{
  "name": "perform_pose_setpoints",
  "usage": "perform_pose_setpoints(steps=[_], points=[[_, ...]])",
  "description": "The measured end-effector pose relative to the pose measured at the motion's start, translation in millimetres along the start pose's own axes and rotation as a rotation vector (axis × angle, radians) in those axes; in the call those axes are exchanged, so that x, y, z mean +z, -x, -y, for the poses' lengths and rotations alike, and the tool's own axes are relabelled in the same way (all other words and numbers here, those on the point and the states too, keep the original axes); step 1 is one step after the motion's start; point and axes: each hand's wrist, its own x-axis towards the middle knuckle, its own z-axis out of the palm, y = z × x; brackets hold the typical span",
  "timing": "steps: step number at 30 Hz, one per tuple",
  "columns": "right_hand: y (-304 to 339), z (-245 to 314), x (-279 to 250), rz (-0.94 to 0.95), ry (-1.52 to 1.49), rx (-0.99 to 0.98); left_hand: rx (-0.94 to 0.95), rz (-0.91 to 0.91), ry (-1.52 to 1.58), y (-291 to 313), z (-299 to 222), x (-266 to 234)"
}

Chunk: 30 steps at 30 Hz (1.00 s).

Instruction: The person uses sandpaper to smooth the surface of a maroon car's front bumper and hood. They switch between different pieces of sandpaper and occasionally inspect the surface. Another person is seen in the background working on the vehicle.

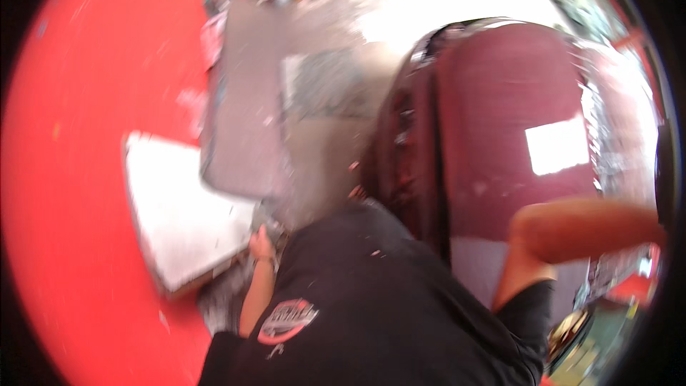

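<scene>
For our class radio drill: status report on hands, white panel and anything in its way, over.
Left hand at corner of white panel, grip blurred. Right hand out of view. Brown panel overlaps white panel.

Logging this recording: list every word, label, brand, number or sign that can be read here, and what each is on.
None can be read.
Black T-shirt: round red-and-grey print on the wearer's left side, with what looks like lettering, too blurred to read.
Small white mark below that print: too small and blurred to tell.
Maroon car, white-topped panel, red wall: no legible text.
</scene>
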Motion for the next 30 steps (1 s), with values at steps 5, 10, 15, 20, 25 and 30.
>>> perform_pose_setpoints(steps=[5, 10, 15, 20, 25, 30], points=[[56, -142, -36, -0.052, -0.152, 0.324, 0.076, 0.314, 0.601, 3, -106, 11], [219, -232, -84, -0.300, -0.048, 0.822, 0.206, 0.548, 0.644, 63, -272, 24], [269, -205, -98, -0.577, -0.151, 0.847, 0.413, 0.957, 0.590, 106, -378, 50], [275, -174, -115, -0.847, -0.119, 0.629, 0.779, 1.351, 0.287, 146, -454, 100], [256, -158, -83, -0.968, -0.034, 0.435, 1.044, 1.641, 0.187, 212, -499, 106], [238, -174, -40, -1.142, 0.043, 0.204, 1.345, 1.801, 0.237, 222, -527, 107]])
